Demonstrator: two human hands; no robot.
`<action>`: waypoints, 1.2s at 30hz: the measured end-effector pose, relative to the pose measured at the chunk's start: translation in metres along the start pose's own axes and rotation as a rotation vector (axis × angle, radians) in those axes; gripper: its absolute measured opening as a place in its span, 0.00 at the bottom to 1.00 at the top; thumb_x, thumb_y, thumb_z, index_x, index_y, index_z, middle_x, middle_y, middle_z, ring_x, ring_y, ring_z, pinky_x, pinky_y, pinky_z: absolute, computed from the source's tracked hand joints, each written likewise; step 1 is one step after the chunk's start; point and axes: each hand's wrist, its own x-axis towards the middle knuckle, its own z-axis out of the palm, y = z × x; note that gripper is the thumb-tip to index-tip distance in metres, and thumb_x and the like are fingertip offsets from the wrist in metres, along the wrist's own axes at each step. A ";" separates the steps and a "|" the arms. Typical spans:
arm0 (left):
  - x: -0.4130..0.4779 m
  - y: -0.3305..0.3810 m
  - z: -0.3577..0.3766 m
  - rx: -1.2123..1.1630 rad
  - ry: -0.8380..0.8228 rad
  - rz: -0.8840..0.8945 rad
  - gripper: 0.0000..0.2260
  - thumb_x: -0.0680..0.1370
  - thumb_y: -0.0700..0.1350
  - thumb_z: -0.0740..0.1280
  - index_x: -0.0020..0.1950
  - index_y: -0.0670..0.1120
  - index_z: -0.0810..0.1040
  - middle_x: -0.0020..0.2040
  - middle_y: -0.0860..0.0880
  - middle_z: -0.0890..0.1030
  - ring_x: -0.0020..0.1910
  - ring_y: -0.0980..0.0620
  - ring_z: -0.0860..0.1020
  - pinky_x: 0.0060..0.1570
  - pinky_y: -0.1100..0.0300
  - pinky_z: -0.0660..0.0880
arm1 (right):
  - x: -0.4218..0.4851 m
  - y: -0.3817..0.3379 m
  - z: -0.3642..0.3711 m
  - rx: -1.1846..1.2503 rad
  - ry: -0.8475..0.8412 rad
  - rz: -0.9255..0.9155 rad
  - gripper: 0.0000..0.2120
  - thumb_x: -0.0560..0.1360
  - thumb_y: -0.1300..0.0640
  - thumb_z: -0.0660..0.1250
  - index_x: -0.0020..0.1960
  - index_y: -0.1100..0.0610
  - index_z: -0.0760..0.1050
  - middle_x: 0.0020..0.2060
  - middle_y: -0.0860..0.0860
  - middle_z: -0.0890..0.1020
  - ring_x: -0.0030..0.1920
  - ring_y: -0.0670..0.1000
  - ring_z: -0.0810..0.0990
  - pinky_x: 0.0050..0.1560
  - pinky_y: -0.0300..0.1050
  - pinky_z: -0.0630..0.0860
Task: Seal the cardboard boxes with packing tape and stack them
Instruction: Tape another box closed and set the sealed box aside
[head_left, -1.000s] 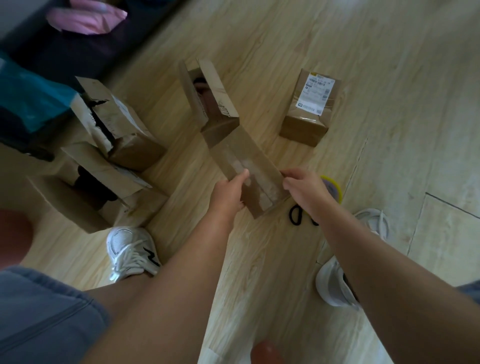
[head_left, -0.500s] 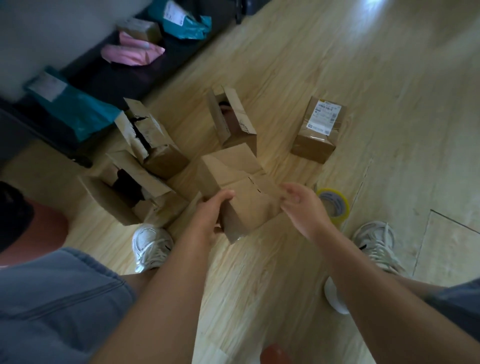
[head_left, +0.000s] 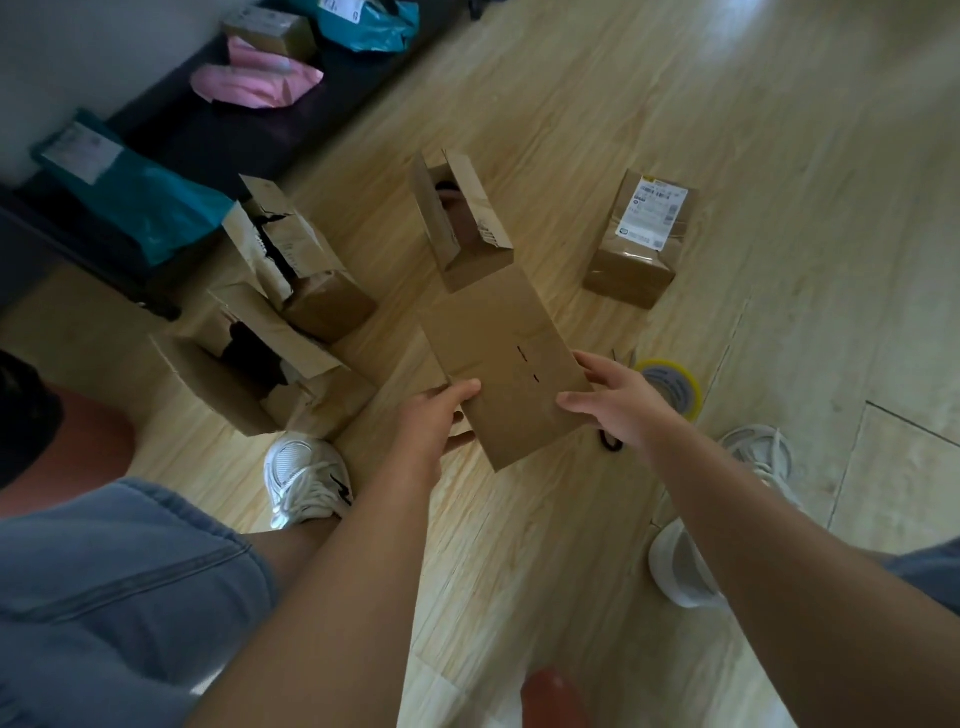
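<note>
L hand (head_left: 436, 415) grips held box (head_left: 509, 358) at its left edge, thumb on top face, fingers curled under. R hand (head_left: 618, 405) holds the right edge, thumb flat on top, fingers wrapped round the side. Held box is off the floor (head_left: 545, 571), betw. the hands, plain brown face up, flaps down; contents hidden. White shoes on floor: L shoe (head_left: 304, 478), R shoe (head_left: 680, 566). Just beyond R hand: tape roll (head_left: 675, 387), yellow rim, lying flat; black scissor handle (head_left: 610, 442) shows under the wrist. Left of held box: box A (head_left: 218, 395), open, flaps up, sth dark inside, can't ID. Touching it behind: box B (head_left: 327, 306), open, torn flap, dark gap, contents unclear. Centre, farther: box C (head_left: 478, 265), open, two flaps upright, pinkish item inside, can't ID. Right of C, well apart: sealed box (head_left: 641, 249), taped, white label on top. Floor = pale wood planks. Far left: dark bench (head_left: 223, 135) along the wall w/ teal mailers (head_left: 156, 208), pink mailer (head_left: 254, 83), small box (head_left: 270, 28).
</note>
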 end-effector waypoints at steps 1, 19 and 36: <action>0.002 -0.002 0.003 0.014 0.019 0.011 0.10 0.77 0.46 0.72 0.57 0.44 0.80 0.54 0.48 0.82 0.55 0.48 0.80 0.47 0.54 0.81 | 0.002 0.000 0.002 -0.018 0.017 0.000 0.29 0.77 0.60 0.71 0.75 0.47 0.68 0.60 0.46 0.80 0.53 0.44 0.81 0.50 0.40 0.77; 0.009 -0.032 0.037 1.220 0.205 0.254 0.32 0.82 0.49 0.65 0.80 0.43 0.52 0.75 0.43 0.63 0.70 0.45 0.69 0.61 0.52 0.71 | 0.050 0.034 0.017 -0.426 0.077 0.076 0.31 0.81 0.54 0.66 0.80 0.46 0.58 0.72 0.50 0.73 0.68 0.54 0.74 0.65 0.50 0.74; 0.000 -0.017 0.082 1.118 0.002 0.491 0.20 0.83 0.44 0.59 0.75 0.46 0.67 0.78 0.47 0.59 0.77 0.48 0.59 0.73 0.52 0.62 | 0.058 0.075 -0.067 -0.801 0.154 0.244 0.22 0.83 0.49 0.62 0.76 0.52 0.68 0.69 0.53 0.77 0.67 0.56 0.75 0.55 0.45 0.72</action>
